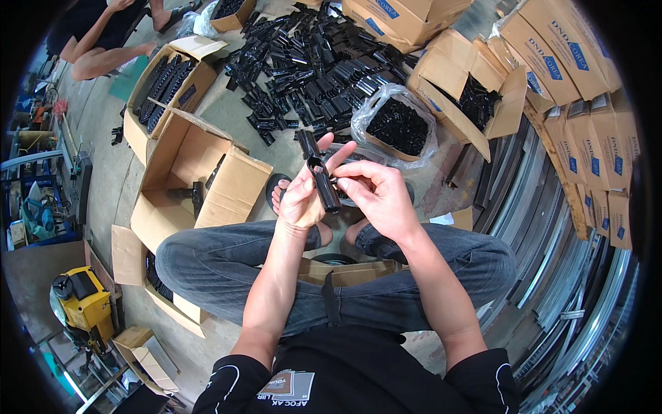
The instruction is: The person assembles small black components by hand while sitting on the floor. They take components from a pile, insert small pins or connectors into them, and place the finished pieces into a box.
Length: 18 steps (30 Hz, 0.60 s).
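My left hand (298, 205) is wrapped round a glossy black tubular part (323, 181) with an opening in its side, held tilted above my lap. The fingers of my right hand (380, 196) are pinched together against the part's right side. Whatever small thing they hold is hidden. Beyond my hands, a plastic-lined box (429, 153) holds many small black pieces. A large heap of similar black parts (296, 72) covers the floor ahead. Partly behind my right hand shows a clear container (358, 153), its contents mostly blocked from sight.
To the left stand an open carton (155, 210) with a few black parts and another box (201, 81) packed with them. Long metal profiles (545, 276) and stacked cartons (579, 58) line the right. A yellow machine (88, 303) sits lower left; another person's leg (103, 62) shows upper left.
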Motion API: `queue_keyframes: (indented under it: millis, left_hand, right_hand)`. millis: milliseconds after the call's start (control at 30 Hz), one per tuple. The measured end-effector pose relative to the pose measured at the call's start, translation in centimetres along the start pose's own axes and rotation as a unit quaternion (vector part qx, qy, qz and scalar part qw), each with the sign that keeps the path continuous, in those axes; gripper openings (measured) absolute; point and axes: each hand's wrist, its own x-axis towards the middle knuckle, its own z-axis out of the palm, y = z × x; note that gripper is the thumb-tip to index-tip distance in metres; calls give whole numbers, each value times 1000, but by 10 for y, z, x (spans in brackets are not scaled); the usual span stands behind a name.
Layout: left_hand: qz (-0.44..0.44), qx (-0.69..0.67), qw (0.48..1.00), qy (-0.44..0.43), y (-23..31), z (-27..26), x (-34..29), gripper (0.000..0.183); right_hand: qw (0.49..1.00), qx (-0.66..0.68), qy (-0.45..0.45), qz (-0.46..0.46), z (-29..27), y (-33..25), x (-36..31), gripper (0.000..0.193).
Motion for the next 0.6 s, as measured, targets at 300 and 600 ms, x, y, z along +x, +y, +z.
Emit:
queue_keyframes:
  millis: [300, 600]
  left_hand:
    - [4, 5, 1000, 3, 3, 1, 0, 92]
    - [6, 12, 1000, 14, 5, 3, 0, 97]
  right_hand:
    - [997, 78, 22, 16, 7, 5, -2, 16]
    - [995, 100, 21, 21, 7, 4, -1, 16]
